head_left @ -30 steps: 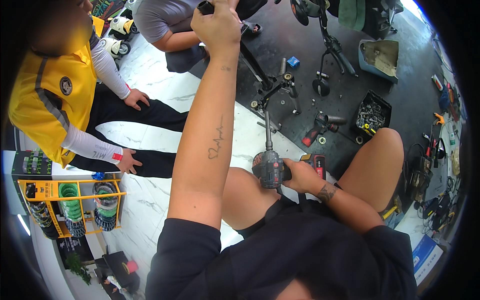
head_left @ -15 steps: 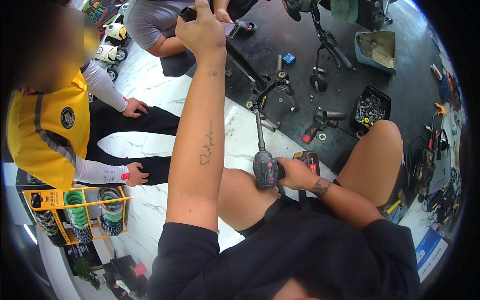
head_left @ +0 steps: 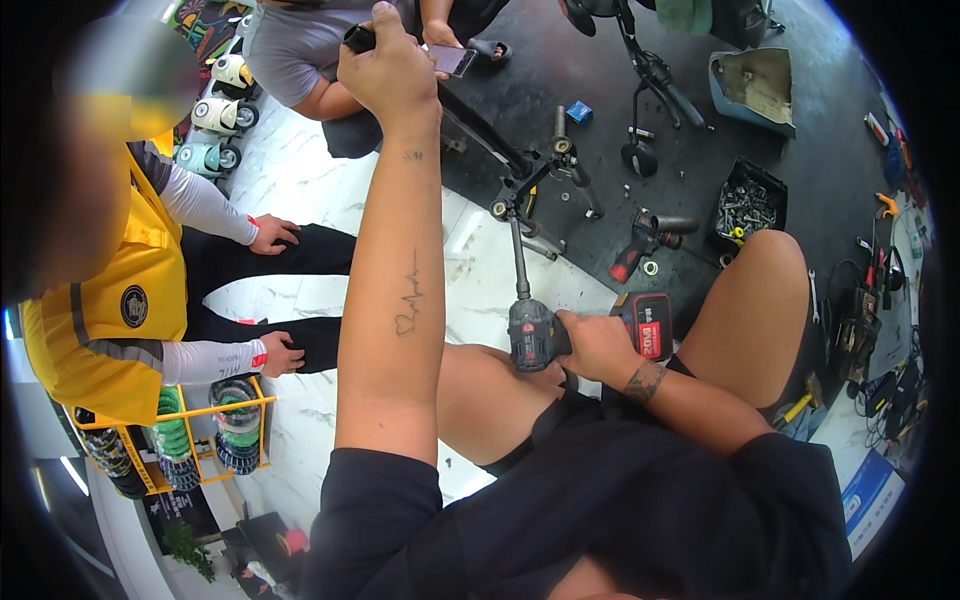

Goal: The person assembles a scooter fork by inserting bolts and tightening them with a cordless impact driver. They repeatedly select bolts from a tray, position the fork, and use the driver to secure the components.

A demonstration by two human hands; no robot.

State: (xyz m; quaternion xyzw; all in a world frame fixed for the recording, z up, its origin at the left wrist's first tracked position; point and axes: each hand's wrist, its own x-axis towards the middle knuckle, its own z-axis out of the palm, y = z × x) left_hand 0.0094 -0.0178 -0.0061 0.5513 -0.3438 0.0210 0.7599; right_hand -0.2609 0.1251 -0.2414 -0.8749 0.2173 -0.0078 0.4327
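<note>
My left hand (head_left: pixel 392 75), arm stretched out, is closed around a long black tube (head_left: pixel 485 130) whose end pokes out beside the thumb. The tube slants down to a fork-like metal assembly (head_left: pixel 540 175) with short legs. Low in front of me, my right hand (head_left: pixel 595 348) grips a cordless impact wrench (head_left: pixel 533 335) with a red and black battery (head_left: pixel 648 325). A long socket extension (head_left: pixel 519 260) runs from the wrench up to a round fitting on the assembly. Whether the socket sits fully on that fitting, I cannot tell.
Another cordless power tool (head_left: pixel 635 250) lies on the dark mat, near a black bin (head_left: pixel 750 205) of bolts. A person in a yellow vest (head_left: pixel 110 330) stands at left; another person (head_left: pixel 300 60) holds a phone (head_left: pixel 450 60). Hand tools (head_left: pixel 800 402) lie at right.
The impact wrench has turned in my right hand, so more of its battery shows. My left hand and the tube end have shifted slightly left. The person in yellow has moved a little.
</note>
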